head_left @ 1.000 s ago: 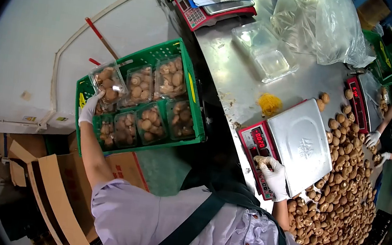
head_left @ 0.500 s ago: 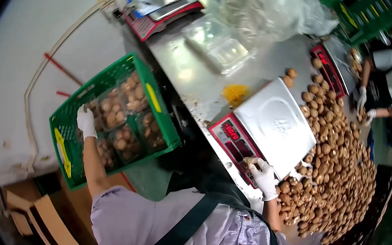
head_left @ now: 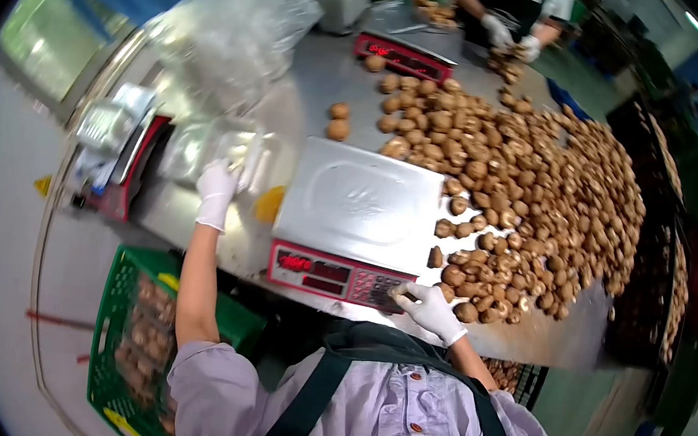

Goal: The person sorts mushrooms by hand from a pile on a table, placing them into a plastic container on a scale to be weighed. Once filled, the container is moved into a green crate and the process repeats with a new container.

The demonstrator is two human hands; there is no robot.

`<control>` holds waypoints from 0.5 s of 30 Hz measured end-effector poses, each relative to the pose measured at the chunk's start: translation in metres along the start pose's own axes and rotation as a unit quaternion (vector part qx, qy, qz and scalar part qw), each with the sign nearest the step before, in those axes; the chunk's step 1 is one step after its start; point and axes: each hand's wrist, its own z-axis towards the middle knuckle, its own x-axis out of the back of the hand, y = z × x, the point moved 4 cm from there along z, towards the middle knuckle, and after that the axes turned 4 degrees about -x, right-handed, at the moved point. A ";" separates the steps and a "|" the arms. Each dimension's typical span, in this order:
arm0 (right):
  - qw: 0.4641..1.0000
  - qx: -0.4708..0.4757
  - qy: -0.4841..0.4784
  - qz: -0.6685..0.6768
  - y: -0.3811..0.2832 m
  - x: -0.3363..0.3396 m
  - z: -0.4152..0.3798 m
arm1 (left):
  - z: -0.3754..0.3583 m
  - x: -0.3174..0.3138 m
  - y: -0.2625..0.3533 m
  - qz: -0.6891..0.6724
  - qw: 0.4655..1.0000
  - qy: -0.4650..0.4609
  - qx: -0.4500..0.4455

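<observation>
My left hand [head_left: 216, 193], in a white glove, reaches to the clear plastic trays [head_left: 243, 157] on the steel table; its fingertips are blurred at a tray's edge. My right hand [head_left: 432, 308], also gloved, pinches a small brown mushroom [head_left: 399, 292] by the keypad of the red scale [head_left: 308, 270]. The scale's metal plate [head_left: 359, 206] is bare. Right of it spreads a big heap of brown mushrooms [head_left: 511, 177]. Beside the trays lies a yellow bundle [head_left: 269, 203].
A green crate [head_left: 103, 336] with packed mushroom trays stands low at the left. Another red scale [head_left: 133, 165] is at the left, a further one [head_left: 403, 57] at the back. Plastic bags [head_left: 233, 29] lie behind the trays. Across the table a co-worker's gloved hands [head_left: 510, 42] handle mushrooms.
The view has turned. My left hand has moved from the green crate to the clear trays on the table. My right hand remains beside the scale's keypad with the mushroom.
</observation>
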 end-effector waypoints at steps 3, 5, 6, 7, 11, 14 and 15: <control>0.998 0.039 0.058 0.010 0.013 0.024 -0.006 | 0.031 -0.013 0.018 0.041 0.984 -0.166 0.045; 0.996 -0.004 0.082 0.044 0.031 0.039 -0.006 | 0.046 -0.025 0.014 0.050 0.987 -0.153 0.015; 0.995 -0.025 0.082 0.050 0.035 0.048 -0.006 | 0.049 -0.014 0.022 0.067 0.983 -0.164 0.046; 0.988 -0.075 0.078 0.114 0.039 0.054 -0.006 | 0.049 -0.003 0.031 0.079 0.982 -0.164 0.057; 0.990 -0.061 0.098 0.086 0.057 0.076 -0.001 | 0.051 -0.008 0.020 0.125 0.977 -0.149 0.090; 0.993 -0.011 0.104 0.050 0.064 0.088 0.001 | 0.040 0.037 0.039 0.128 0.975 -0.152 0.100; 0.993 0.006 0.119 0.023 0.073 0.089 0.003 | 0.039 0.045 0.038 0.127 0.976 -0.148 0.098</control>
